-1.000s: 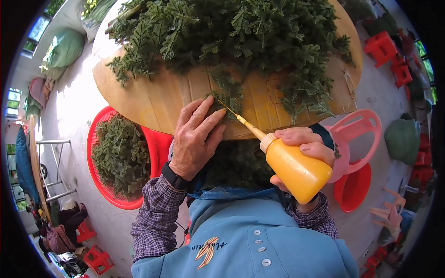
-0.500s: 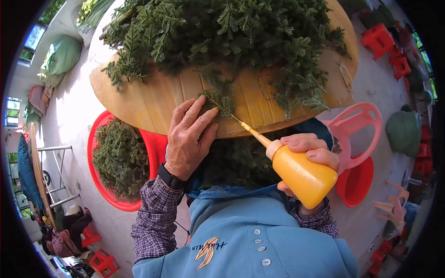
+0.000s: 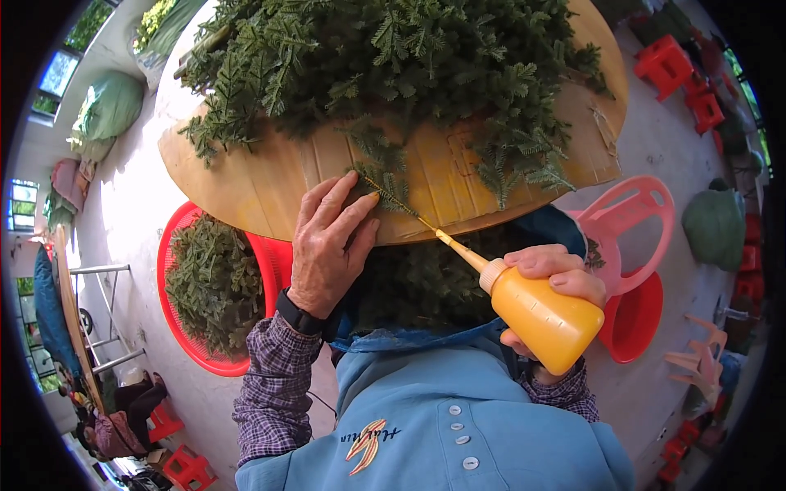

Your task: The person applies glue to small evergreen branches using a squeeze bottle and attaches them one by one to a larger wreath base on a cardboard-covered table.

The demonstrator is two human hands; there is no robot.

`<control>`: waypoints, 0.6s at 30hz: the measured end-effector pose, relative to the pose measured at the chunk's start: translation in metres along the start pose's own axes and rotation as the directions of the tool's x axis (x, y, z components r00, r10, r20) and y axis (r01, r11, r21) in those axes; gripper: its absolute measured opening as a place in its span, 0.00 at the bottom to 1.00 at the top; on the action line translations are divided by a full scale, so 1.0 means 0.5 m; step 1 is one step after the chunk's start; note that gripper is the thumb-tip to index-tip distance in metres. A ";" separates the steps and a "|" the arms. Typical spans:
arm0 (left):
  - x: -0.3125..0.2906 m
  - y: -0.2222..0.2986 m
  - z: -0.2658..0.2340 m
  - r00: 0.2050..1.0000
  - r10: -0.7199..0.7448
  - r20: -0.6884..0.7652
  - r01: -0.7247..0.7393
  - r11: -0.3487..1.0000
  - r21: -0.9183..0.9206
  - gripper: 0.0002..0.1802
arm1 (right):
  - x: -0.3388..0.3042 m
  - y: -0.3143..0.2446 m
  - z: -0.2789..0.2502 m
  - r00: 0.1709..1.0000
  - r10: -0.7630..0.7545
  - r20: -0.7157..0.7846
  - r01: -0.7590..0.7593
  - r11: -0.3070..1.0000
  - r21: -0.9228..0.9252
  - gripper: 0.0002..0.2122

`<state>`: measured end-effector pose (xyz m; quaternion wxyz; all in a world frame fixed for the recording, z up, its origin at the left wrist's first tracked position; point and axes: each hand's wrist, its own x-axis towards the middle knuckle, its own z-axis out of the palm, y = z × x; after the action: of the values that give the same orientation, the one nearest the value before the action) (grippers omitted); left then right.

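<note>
Two hands work: left hand [image 3: 332, 250], fingers flat together, pins a feathery green sprig [image 3: 385, 186]; right hand [image 3: 553, 282] clamps a smooth orange plastic squeeze bottle [image 3: 536, 315], nozzle beside the fingertips

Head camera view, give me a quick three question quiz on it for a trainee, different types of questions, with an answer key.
1. True or false: the right hand holds the orange squeeze bottle with its nozzle aimed toward the green sprig.
2. Multiple choice: the left hand rests on A) the red basket, B) the edge of the round wooden table, C) the pink stool.
3. Fill in: the red basket beside the table holds green ____.

Key: 1 true. 2 B, with fingers pressing the sprig down. 3 sprigs, like the heap of greenery on the table.
</note>
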<state>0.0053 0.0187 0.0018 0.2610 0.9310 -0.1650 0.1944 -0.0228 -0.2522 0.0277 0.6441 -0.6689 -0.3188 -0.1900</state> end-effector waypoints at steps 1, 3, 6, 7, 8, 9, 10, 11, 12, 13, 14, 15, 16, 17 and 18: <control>0.001 0.001 -0.002 1.000 0.004 0.002 -0.004 1.000 0.006 0.16 | -0.001 -0.006 -0.002 1.000 0.009 -0.019 -0.009 1.000 0.015 0.29; 0.002 0.006 -0.020 0.996 0.052 0.073 -0.046 0.996 -0.078 0.16 | -0.007 -0.017 -0.013 0.999 0.010 -0.039 -0.010 1.000 0.006 0.29; 0.006 0.004 -0.045 0.966 0.159 0.202 -0.106 0.962 -0.250 0.15 | -0.012 -0.025 -0.038 0.997 0.015 -0.077 -0.015 1.000 -0.010 0.30; 0.009 -0.001 -0.048 0.979 0.110 0.173 -0.063 0.965 -0.255 0.16 | -0.013 -0.024 -0.047 0.994 0.023 -0.106 -0.024 1.000 -0.005 0.31; 0.013 -0.005 -0.050 0.988 0.059 0.144 -0.019 0.965 -0.261 0.16 | -0.014 -0.023 -0.055 0.990 0.032 -0.135 -0.032 0.999 0.000 0.31; 0.018 -0.009 -0.051 0.993 0.007 0.116 0.025 0.963 -0.269 0.16 | -0.013 -0.021 -0.058 0.986 0.042 -0.162 -0.042 0.999 0.007 0.32; 0.034 -0.014 -0.048 0.993 0.004 0.117 0.028 0.963 -0.267 0.16 | -0.013 -0.018 -0.058 0.986 0.044 -0.161 -0.043 0.999 0.010 0.32; 0.062 -0.022 -0.043 0.999 0.024 0.027 -0.021 0.992 -0.127 0.17 | -0.012 -0.013 -0.057 0.986 0.041 -0.161 -0.042 0.999 0.002 0.32; 0.082 -0.028 -0.043 0.996 0.059 -0.062 -0.058 0.998 0.023 0.18 | -0.007 -0.010 -0.055 0.987 0.035 -0.159 -0.036 0.999 -0.003 0.32; 0.089 -0.034 -0.044 0.996 0.057 -0.065 -0.055 0.998 0.029 0.18 | -0.003 -0.007 -0.053 0.987 0.028 -0.158 -0.030 1.000 -0.008 0.33; 0.094 -0.040 -0.044 0.999 0.041 -0.005 -0.041 0.999 -0.015 0.19 | 0.000 -0.005 -0.050 0.987 0.026 -0.156 -0.027 1.000 -0.002 0.33; 0.098 -0.048 -0.039 0.998 0.029 0.061 -0.026 0.998 -0.063 0.21 | 0.000 0.000 -0.047 0.990 0.019 -0.142 -0.019 1.000 0.001 0.33; 0.099 -0.053 -0.036 0.992 0.021 0.127 -0.007 0.994 -0.110 0.22 | 0.000 0.005 -0.045 0.992 0.011 -0.129 -0.011 1.000 0.004 0.33; 0.097 -0.055 -0.037 0.991 0.020 0.130 -0.006 0.994 -0.108 0.22 | 0.000 0.009 -0.044 0.993 0.003 -0.116 -0.002 1.000 0.007 0.33; 0.092 -0.057 -0.040 0.988 -0.004 0.156 0.020 0.994 -0.105 0.23 | 0.001 0.013 -0.044 0.993 0.005 -0.118 -0.004 1.000 0.009 0.33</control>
<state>0.0512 0.0432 0.0264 0.2975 0.9292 -0.1894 0.1106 -0.0146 -0.2735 0.0256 0.6652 -0.6543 -0.2796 -0.2263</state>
